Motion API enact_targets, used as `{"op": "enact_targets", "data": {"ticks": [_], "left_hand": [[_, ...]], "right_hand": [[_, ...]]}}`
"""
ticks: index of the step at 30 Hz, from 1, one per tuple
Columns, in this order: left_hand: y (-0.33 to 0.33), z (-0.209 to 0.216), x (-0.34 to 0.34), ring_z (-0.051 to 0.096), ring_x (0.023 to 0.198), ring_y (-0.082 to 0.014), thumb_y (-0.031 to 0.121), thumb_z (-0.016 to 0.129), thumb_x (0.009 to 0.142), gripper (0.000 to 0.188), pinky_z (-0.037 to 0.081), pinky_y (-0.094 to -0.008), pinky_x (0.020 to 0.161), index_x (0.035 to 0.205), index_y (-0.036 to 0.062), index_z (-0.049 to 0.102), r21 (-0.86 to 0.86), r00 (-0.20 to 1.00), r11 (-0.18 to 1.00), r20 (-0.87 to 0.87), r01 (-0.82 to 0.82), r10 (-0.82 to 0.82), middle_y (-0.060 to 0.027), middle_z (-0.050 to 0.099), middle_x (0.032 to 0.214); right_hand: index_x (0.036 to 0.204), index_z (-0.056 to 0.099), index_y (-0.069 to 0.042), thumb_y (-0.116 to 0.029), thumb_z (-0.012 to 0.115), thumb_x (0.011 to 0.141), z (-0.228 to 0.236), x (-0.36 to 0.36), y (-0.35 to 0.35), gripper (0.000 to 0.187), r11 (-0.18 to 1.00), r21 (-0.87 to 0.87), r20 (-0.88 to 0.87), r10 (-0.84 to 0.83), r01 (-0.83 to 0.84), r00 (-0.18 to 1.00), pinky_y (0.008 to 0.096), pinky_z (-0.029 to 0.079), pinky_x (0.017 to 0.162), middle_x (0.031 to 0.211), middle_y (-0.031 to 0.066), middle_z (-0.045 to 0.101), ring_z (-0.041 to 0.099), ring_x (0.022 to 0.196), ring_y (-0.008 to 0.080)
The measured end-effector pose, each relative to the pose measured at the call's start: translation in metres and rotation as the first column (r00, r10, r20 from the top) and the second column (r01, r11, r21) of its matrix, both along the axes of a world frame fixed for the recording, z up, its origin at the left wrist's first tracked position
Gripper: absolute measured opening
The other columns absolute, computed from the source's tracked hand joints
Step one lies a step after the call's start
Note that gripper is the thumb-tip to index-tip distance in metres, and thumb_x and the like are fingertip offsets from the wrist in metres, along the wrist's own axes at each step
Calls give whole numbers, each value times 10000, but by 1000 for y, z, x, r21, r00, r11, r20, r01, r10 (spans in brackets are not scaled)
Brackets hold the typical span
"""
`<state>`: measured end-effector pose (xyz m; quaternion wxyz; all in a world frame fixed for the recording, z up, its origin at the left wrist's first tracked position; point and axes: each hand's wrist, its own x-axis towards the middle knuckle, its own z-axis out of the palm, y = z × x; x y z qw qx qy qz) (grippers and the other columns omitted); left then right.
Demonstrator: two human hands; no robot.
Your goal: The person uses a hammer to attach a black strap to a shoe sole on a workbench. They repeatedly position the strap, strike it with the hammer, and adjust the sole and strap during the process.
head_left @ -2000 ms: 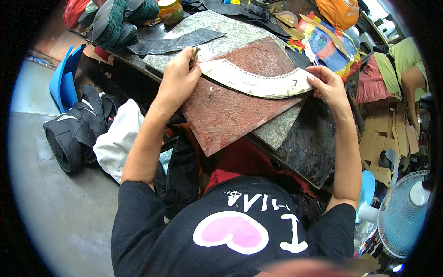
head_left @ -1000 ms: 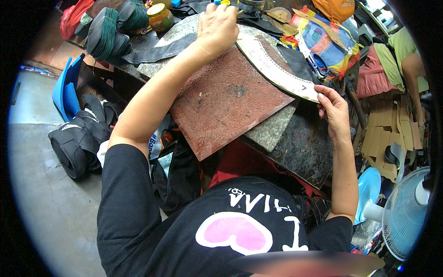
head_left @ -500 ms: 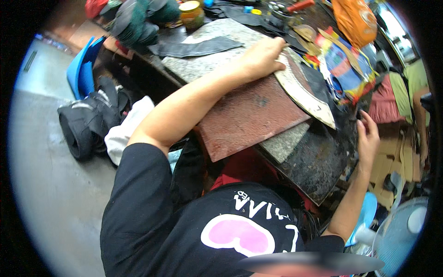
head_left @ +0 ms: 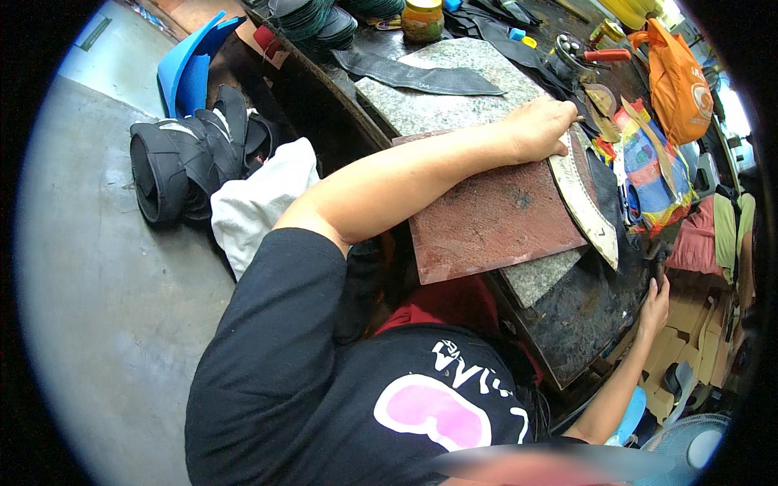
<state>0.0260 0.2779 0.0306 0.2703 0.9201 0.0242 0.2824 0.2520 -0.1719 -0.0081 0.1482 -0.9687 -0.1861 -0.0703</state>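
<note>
My left hand (head_left: 541, 131) is closed over the upper end of a curved cream template (head_left: 585, 202), with a small end of something at its fingertips that I cannot make out. Under the template lie a dark leather piece (head_left: 605, 182) and a reddish-brown board (head_left: 494, 219). My right hand (head_left: 655, 306), beyond the table's right edge, grips the handle of a dark tool that looks like a hammer (head_left: 659, 257). A speckled stone slab (head_left: 454, 65) supports the board, and a black leather strip (head_left: 421, 77) rests on the slab.
Around the far side stand a jar (head_left: 423, 20), a metal pot with a red-handled tool (head_left: 571, 61), an orange bag (head_left: 679, 81) and a colourful bag (head_left: 648, 162). Black strap pieces (head_left: 190, 158) and a blue sheet (head_left: 190, 69) are at left. A fan (head_left: 689, 445) stands lower right.
My right hand now has the dark hammer-like tool in its grip, where before its fingers were apart beside the table edge. My left hand stays on the template; the whole view has shifted.
</note>
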Motion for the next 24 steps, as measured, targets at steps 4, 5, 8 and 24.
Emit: {"op": "enact_targets", "data": {"ticks": [4,5,8,24], "left_hand": [[0,1,1,590,1020,-401,229,821,735,489,477,-458,878,1071,-3,552,-24,997,1000,-78,-2,0,-208,635,997],[0,2,2,592,1018,-401,231,822,733,493,479,-457,878,1071,-4,551,-20,997,1000,-78,2,-3,-209,635,997],[1,2,3,598,1020,-402,237,824,733,499,480,-458,881,1069,-7,549,-4,997,1000,-77,1,-1,-210,637,1001],[1,12,7,620,1045,-400,321,796,780,513,491,-458,906,1092,-34,596,-14,978,999,-206,-37,34,-243,657,1041]], "right_hand": [[1326,567,-86,-372,590,997,22,-29,6,437,777,580,-453,57,245,890,215,399,519,767,-16,552,500,588,48],[1335,566,-88,-352,601,994,33,-41,9,433,723,631,-485,86,280,870,214,397,517,766,-15,553,499,583,51],[1353,565,-84,-278,611,995,66,-84,43,410,729,680,-346,221,82,912,206,400,537,778,-15,564,515,622,46],[1411,528,-221,-260,590,982,90,-181,179,435,844,103,77,521,-527,850,425,536,777,1141,189,680,683,977,376]]}}
